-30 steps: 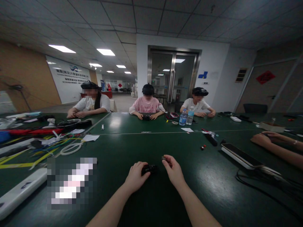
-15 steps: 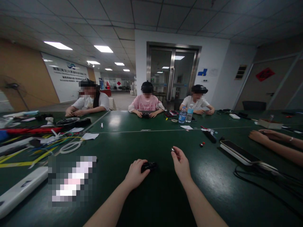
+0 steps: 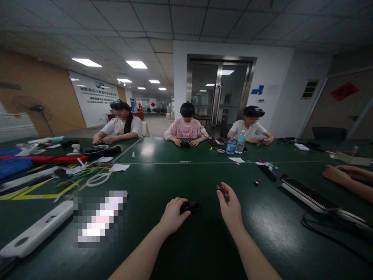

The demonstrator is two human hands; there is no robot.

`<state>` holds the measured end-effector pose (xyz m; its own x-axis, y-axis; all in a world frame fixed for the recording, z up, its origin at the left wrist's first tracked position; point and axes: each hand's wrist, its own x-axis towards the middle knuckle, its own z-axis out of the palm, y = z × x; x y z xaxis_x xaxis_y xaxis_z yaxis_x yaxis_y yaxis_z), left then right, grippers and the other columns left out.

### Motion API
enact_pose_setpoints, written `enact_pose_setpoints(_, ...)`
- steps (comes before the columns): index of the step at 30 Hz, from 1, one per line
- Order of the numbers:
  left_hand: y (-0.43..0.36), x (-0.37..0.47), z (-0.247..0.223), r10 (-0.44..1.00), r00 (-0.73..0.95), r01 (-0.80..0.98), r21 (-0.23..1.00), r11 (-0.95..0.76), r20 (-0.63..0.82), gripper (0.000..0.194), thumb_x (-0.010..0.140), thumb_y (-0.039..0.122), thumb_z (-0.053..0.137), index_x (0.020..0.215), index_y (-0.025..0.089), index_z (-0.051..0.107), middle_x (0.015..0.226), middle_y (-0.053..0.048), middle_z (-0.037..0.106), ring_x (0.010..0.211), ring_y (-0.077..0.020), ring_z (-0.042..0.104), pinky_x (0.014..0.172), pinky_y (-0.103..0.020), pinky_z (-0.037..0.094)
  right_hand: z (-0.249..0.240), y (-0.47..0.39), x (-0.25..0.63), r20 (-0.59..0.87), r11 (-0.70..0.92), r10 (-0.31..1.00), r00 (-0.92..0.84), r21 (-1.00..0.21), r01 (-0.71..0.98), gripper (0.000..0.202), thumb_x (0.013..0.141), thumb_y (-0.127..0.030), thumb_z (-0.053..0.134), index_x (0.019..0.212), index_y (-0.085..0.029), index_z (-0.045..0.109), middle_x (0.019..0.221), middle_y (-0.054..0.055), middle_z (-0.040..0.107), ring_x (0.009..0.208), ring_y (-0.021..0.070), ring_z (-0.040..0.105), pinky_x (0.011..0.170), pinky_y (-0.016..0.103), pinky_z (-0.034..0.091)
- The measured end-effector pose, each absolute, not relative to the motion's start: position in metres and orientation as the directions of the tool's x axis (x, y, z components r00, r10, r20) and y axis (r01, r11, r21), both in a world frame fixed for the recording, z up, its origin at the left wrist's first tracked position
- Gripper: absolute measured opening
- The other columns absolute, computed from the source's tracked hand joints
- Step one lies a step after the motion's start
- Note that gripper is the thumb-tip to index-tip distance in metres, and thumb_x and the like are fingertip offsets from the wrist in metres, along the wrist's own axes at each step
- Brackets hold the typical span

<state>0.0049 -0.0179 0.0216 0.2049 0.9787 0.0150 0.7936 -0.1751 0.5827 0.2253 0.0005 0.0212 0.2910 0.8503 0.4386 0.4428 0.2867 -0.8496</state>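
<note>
On the dark green table, my left hand [image 3: 173, 214] is closed around the near end of a black, lumpy object [image 3: 192, 207]. Its kind is too dark to make out, and my fingers cover its left part. To the right, my right hand [image 3: 231, 206] is raised slightly apart from it. Between thumb and fingertips it pinches a small dark piece [image 3: 218, 188], too small to name. A small red and black item [image 3: 257, 182] lies beyond my right hand.
A white power strip [image 3: 40, 229] and a blurred-out bright object [image 3: 101, 217] lie at left, near a coiled white cable [image 3: 98, 179]. At right are a phone [image 3: 310, 194] and black cables. Two water bottles [image 3: 231, 144] stand ahead. Several people sit around the table.
The view has turned a little left, so everything sits farther right. The piece in my right hand now shows a dark face instead of a shiny one. Both hands keep their grip.
</note>
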Motion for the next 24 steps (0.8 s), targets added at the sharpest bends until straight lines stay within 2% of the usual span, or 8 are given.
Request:
enact_pose_setpoints(7,-0.017,0.006,0.021,0.979,0.203,0.797,0.581,-0.169,0.007,0.043,0.079,0.039,0.051,0.12,0.026,0.048,0.122,-0.002,0.052,0.114,-0.0218,0.045,0.097,-0.035,0.036,0.018,0.001,0.224,0.461,0.306,0.858,0.226,-0.813,0.496,0.037,0.078,-0.043,0.05,0.107,-0.022,0.058,0.106,0.006,0.062,0.099,0.0228,0.056,0.089,0.042,0.042)
enact_pose_setpoints(13,-0.014,0.003,0.014,0.975,0.217,0.796,0.568,-0.207,0.051,0.042,0.08,0.039,0.05,0.12,0.026,0.049,0.121,-0.002,0.052,0.114,-0.0219,0.045,0.097,-0.034,0.035,0.012,-0.003,0.21,0.37,0.276,0.925,0.092,-0.817,0.507,0.033,0.077,-0.037,0.052,0.106,-0.023,0.061,0.102,0.005,0.064,0.098,0.023,0.058,0.089,0.04,0.044)
enact_pose_setpoints(19,-0.011,0.003,0.01,0.97,0.228,0.799,0.553,-0.237,0.086,0.042,0.078,0.037,0.051,0.118,0.024,0.05,0.119,-0.002,0.054,0.111,-0.0207,0.047,0.095,-0.033,0.035,0.014,-0.01,0.189,0.292,0.287,0.954,-0.069,-0.823,0.49,0.033,0.077,-0.032,0.052,0.108,-0.027,0.061,0.108,0.003,0.062,0.103,0.0222,0.056,0.091,0.038,0.043)
enact_pose_setpoints(24,-0.01,0.004,0.009,0.963,0.245,0.803,0.533,-0.268,0.114,0.04,0.079,0.038,0.049,0.116,0.023,0.051,0.116,-0.003,0.055,0.11,-0.0202,0.047,0.094,-0.031,0.035,0.013,-0.011,0.182,0.25,0.315,0.949,-0.192,-0.736,0.599,0.025,0.075,-0.028,0.056,0.098,-0.03,0.065,0.103,0.001,0.064,0.103,0.0232,0.053,0.092,0.041,0.039)
